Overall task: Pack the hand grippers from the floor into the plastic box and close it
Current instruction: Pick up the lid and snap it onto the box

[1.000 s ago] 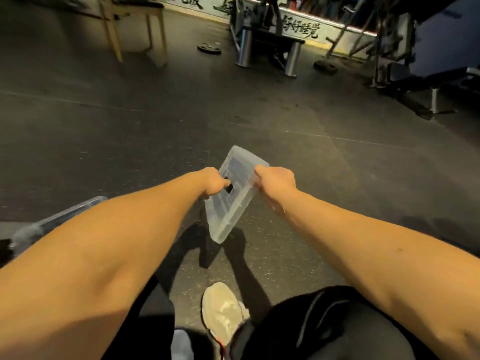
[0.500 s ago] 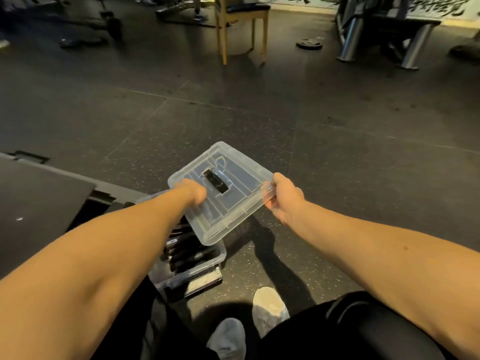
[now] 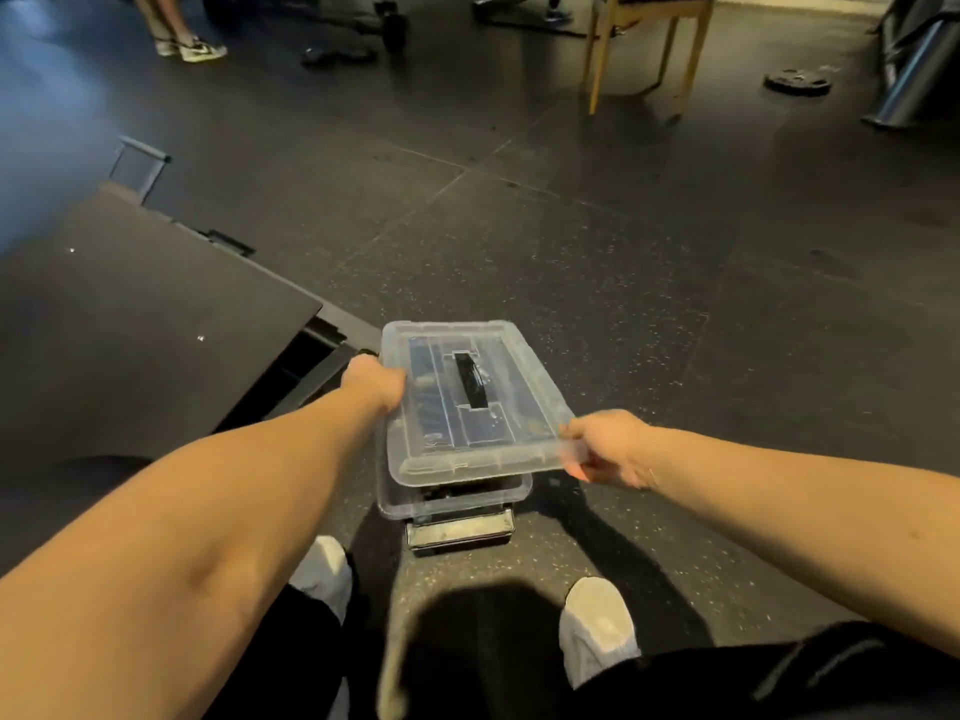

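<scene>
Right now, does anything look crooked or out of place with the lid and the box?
Yes. The clear lid, gripped at its edges by the left hand and right hand, is not seated on the plastic box: it hangs above it, shifted right, so the box's near rim shows beneath. Nothing looks spilled or broken.

Clear lid [image 3: 524, 387] — speckled, perhaps charcoal floor [image 3: 623, 283]

One camera sits on the person's head. It looks forward and down at the floor [image 3: 649, 283], with the plastic box [image 3: 452, 498] close below.
</scene>
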